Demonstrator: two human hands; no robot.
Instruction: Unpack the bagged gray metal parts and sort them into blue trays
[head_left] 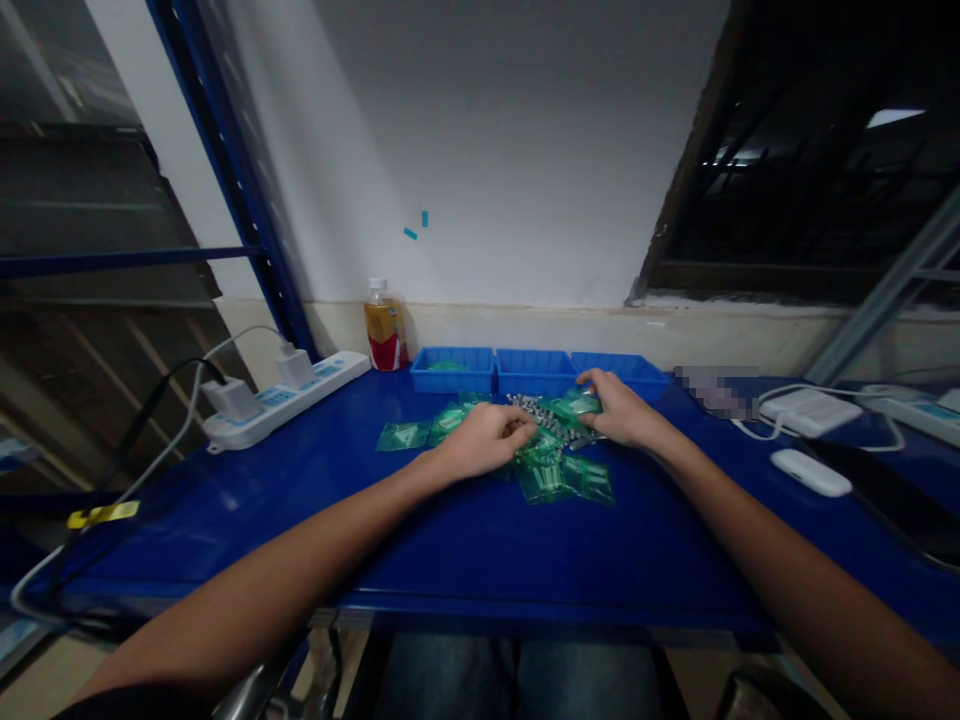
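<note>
Small clear-green plastic bags (545, 478) lie in a loose heap on the blue table, with small pale and grey pieces inside some of them. My left hand (487, 440) is over the middle of the heap, its thumb and fingers pinched together; whatever is between them is hidden. At the right side of the heap, my right hand (619, 410) has its thumb and index finger around a green plastic bag (577, 403). Between the hands lies a pile of small grey metallic-looking pieces (541, 412), too small to name.
Behind the heap stand three joined blue bins (534, 372), the left one with green bags in it. A drink bottle (385, 330) stands beside them. A power strip (300, 398) is at left; a white case (810, 473), dark phone (885, 495) and cables are at right.
</note>
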